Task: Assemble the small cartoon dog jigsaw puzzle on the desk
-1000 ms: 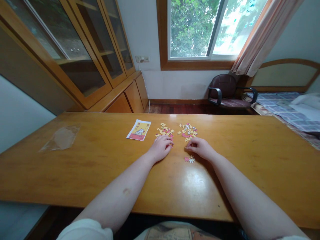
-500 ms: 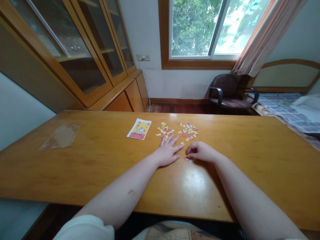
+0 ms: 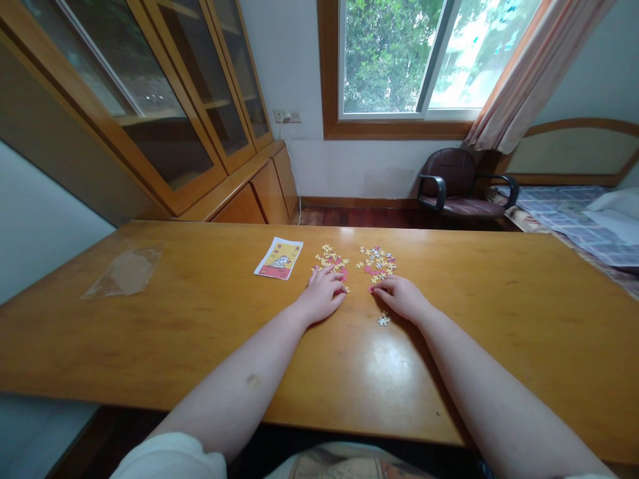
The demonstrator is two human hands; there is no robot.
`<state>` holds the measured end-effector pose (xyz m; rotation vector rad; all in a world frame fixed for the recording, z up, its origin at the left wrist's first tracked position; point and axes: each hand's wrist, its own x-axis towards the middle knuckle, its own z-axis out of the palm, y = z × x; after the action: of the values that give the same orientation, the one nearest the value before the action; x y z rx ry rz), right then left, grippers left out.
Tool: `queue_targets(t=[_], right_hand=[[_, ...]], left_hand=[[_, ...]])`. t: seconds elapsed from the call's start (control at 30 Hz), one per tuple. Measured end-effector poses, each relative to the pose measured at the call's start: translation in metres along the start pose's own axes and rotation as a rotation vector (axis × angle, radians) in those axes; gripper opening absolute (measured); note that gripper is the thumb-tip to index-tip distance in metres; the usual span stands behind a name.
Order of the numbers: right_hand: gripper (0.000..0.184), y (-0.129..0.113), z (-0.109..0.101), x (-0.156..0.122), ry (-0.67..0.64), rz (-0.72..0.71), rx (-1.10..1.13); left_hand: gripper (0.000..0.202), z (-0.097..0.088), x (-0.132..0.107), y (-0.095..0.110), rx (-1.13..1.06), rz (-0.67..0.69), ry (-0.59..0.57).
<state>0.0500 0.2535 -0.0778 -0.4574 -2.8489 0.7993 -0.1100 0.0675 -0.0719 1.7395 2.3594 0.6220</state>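
Note:
My left hand [image 3: 323, 294] rests palm down at the near edge of the left pile of jigsaw pieces [image 3: 335, 259]. Its fingers are apart and slightly bent over the pieces, and a yellow piece shows by its fingertips. My right hand [image 3: 403, 297] is closed in a pinch on a pink puzzle piece [image 3: 371, 289], just in front of the right pile of jigsaw pieces [image 3: 377, 258]. Nearer to me, a small group of whitish puzzle pieces [image 3: 384, 320] lies on the table below the right hand.
A picture card [image 3: 279, 258] with a cartoon animal lies left of the piles on the wooden table [image 3: 200, 332]. Farther left is a clear plastic bag [image 3: 124, 271]. Beyond the table stand a glass-door cabinet [image 3: 219, 179] and an armchair [image 3: 452, 183].
My left hand has drawn back to the left, its fingers less spread. My right hand has moved forward from the small near group, with the pink puzzle piece now at its fingertips.

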Motion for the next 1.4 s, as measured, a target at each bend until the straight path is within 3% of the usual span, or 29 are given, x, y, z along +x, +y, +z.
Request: queue_targets(t=[0.13,0.2,0.33,0.43,0.57,0.77,0.87,1.03,1.27,1.4], right_hand=[[0.028,-0.011,0.001,-0.004,-0.111,-0.185,0.035],[0.029,-0.014,-0.001,-0.004,-0.107,-0.227,0.071],[0.021,-0.002,-0.011,-0.004,-0.055,-0.045,0.205],[0.026,0.014,-0.017,-0.005,-0.243,0.128,0.314],[0.033,0.02,-0.018,-0.006,-0.393,0.152,0.402],[0.028,0.004,-0.014,-0.004,-0.291,0.125,0.156],[0.027,0.006,-0.013,-0.004,-0.241,0.125,0.163],[0.022,0.014,-0.012,-0.004,-0.288,0.101,0.283],[0.028,0.002,-0.004,-0.002,-0.13,0.159,0.047],[0.031,0.006,-0.008,-0.004,-0.228,0.128,0.203]], left_hand=[[0.031,0.003,-0.002,0.0,0.003,0.053,0.003],[0.038,0.005,-0.004,0.0,0.004,0.108,-0.034],[0.033,0.006,-0.005,0.0,0.0,0.16,-0.1],[0.029,0.004,-0.004,0.001,0.016,0.135,-0.093],[0.026,0.002,-0.003,0.001,0.024,0.082,-0.041],[0.024,0.002,-0.003,-0.001,-0.005,0.082,0.01],[0.025,0.002,-0.002,0.0,-0.003,0.092,0.024],[0.026,0.001,-0.003,0.004,0.006,0.141,0.003],[0.027,0.002,-0.005,0.005,-0.039,0.173,-0.038],[0.027,0.002,-0.005,0.005,-0.035,0.187,-0.056]])
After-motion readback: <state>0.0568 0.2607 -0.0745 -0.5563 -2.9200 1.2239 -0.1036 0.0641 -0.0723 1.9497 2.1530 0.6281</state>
